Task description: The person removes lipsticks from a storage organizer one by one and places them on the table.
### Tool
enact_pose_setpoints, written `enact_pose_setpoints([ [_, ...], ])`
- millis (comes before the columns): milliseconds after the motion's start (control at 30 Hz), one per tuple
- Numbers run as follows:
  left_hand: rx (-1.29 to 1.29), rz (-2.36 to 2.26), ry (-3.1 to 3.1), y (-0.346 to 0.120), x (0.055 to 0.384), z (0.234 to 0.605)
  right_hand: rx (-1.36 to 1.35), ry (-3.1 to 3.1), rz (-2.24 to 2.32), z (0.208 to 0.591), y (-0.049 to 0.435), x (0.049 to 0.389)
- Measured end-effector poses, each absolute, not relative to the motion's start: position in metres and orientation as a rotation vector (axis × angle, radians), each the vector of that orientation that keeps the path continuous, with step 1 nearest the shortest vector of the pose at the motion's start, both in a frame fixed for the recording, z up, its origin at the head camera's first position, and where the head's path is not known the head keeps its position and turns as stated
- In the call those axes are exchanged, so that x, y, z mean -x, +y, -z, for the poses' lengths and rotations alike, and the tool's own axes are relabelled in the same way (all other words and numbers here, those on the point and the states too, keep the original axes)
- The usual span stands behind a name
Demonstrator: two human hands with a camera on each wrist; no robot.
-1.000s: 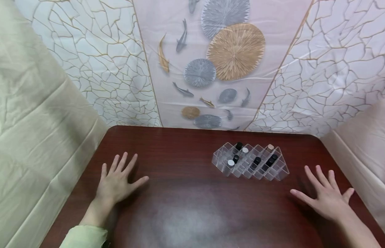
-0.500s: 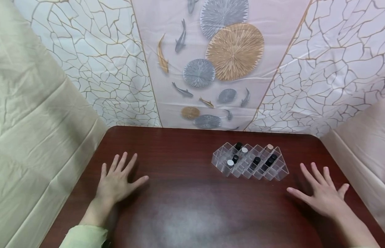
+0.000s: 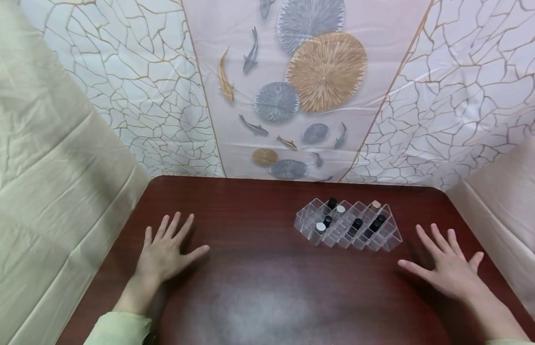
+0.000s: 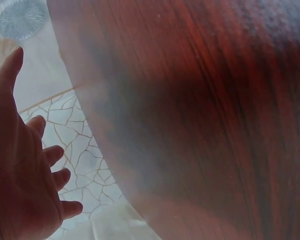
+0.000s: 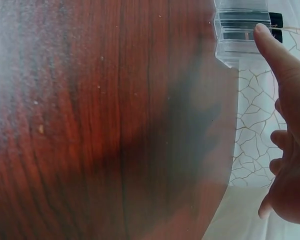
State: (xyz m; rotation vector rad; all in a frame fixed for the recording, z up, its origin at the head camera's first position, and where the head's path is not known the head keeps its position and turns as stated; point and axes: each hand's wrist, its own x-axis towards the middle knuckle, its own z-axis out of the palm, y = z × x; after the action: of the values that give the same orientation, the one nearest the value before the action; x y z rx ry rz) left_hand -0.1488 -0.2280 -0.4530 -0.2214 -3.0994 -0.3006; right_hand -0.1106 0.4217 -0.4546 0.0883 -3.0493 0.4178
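My left hand is at the left of the dark red-brown table, fingers spread and holding nothing. On the opposite side, my right hand also has its fingers spread and holds nothing; its thumb and index finger point towards a clear plastic rack. Slanted diamond-shaped compartments in the rack hold several small capped tubes, some with black caps, others with white caps, one with a beige cap. In the right wrist view the thumb overlaps the rack. The left wrist view shows the left palm with fingers extended.
The glossy table has rounded far corners. Behind it hangs a cloth printed with fish, round leaf shapes and gold crackle lines. Cream cloth walls close off both sides.
My right hand has shifted slightly left and away from me, a little closer to the rack. The left hand has moved a touch to the right. The rack stays in place.
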Motion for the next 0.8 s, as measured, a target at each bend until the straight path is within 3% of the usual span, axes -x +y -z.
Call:
enact_pose_setpoints([
  [800, 0.313, 0.305, -3.082, -0.221, 0.157, 0.440, -0.242, -3.133, -0.611, 0.413, 0.424, 0.141],
])
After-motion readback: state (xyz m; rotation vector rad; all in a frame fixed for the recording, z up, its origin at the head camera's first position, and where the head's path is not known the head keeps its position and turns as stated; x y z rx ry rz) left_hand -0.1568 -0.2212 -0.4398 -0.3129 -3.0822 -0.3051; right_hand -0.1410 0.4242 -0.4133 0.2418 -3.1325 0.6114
